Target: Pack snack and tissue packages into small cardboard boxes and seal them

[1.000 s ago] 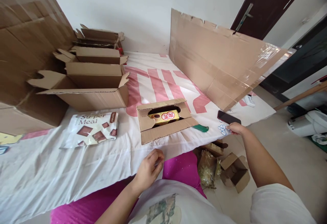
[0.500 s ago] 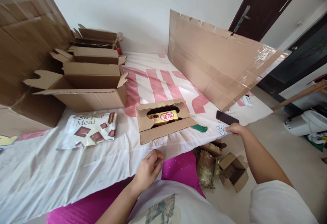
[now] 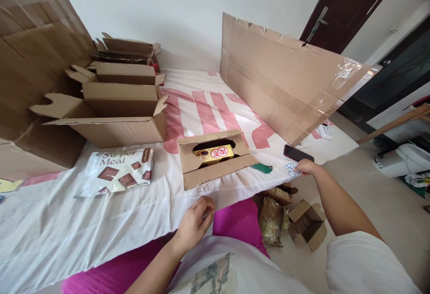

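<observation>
Blue-outlined pieces [image 3: 289, 169] at right hand [image 3: 305, 167], grip unclear, left hand [image 3: 197, 217] loosely curled

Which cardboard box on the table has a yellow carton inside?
The cardboard box nearest the left hand; the yellow carton shows between its flaps. The boxes to its left show none.

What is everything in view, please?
carton: 1, brown, centre
small box: 1, yellow, inside carton
pouch: 1, white-brown, left
curved strip: 1, green, carton's right
phone: 1, black, right
outlined shapes: several, blue, near phone
open boxes: several, brown, back-left
panel: 1, brown, right
cloth: 1, white-pink, tabletop
door: 1, maroon, rear
bucket: 1, white, far right
floor boxes: several, brown, below
left hand: 1, near cloth edge
right hand: 1, near phone
</observation>
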A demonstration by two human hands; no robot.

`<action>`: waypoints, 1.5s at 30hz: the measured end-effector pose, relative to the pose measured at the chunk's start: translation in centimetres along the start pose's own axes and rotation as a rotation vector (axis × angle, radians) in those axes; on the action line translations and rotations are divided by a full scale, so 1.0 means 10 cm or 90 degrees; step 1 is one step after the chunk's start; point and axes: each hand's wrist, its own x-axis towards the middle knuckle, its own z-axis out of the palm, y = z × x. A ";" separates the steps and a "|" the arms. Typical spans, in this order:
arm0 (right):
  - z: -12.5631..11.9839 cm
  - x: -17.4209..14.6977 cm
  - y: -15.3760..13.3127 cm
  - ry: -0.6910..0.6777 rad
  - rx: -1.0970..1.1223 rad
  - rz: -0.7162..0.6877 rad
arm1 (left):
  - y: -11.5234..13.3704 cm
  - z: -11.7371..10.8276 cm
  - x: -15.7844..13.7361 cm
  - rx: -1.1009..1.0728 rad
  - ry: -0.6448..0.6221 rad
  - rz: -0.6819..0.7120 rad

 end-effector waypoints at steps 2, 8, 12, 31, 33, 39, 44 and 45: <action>-0.03 0.02 0.01 -0.001 -0.012 -0.016 | -0.01 0.00 0.00 0.001 -0.001 0.001; -0.04 0.03 0.04 0.018 -0.007 -0.064 | -0.03 0.00 -0.01 -0.004 -0.014 -0.003; 0.01 0.04 0.06 0.024 0.029 -0.071 | -0.02 0.00 -0.01 -0.003 -0.016 -0.005; -0.09 -0.29 -0.11 0.012 0.525 -0.236 | -0.02 0.00 -0.02 -0.011 -0.016 -0.014; -0.06 -0.32 -0.22 -0.002 0.562 -0.265 | -0.02 0.00 -0.01 -0.013 -0.018 -0.013; 0.02 -0.57 -0.52 -0.087 0.589 -0.340 | 0.00 -0.02 -0.02 -0.039 -0.016 -0.036; 0.30 -1.03 -0.92 -0.186 0.556 -0.427 | 0.13 0.04 0.04 -0.149 -0.023 -0.137; 0.40 -1.12 -1.03 -0.216 0.549 -0.452 | 0.16 0.07 0.09 -0.200 -0.027 -0.170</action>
